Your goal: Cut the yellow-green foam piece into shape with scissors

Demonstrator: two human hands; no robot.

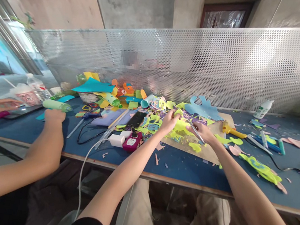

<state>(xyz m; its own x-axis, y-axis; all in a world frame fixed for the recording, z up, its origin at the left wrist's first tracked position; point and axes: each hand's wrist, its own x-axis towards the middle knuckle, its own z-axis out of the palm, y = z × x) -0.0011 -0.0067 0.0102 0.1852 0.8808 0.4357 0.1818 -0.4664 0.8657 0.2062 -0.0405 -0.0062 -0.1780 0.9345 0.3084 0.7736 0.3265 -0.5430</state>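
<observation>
The left hand (168, 121) pinches a thin, floppy yellow-green foam scrap (179, 112) between closed fingers, at the far edge of the brown cardboard sheet (205, 151). The right hand (204, 132), just beside it over the same sheet, is wrapped around slim metal scissors (193, 129), whose blades point toward the scrap. Curly yellow-green offcuts (195, 147) litter the cardboard on the matte blue counter (186, 169). Left of the cardboard lie a glossy black phone (137, 119) and a white charger block (117, 140). Farther left, another person's hand (54, 115) grips a smooth green cylinder (57, 105).
</observation>
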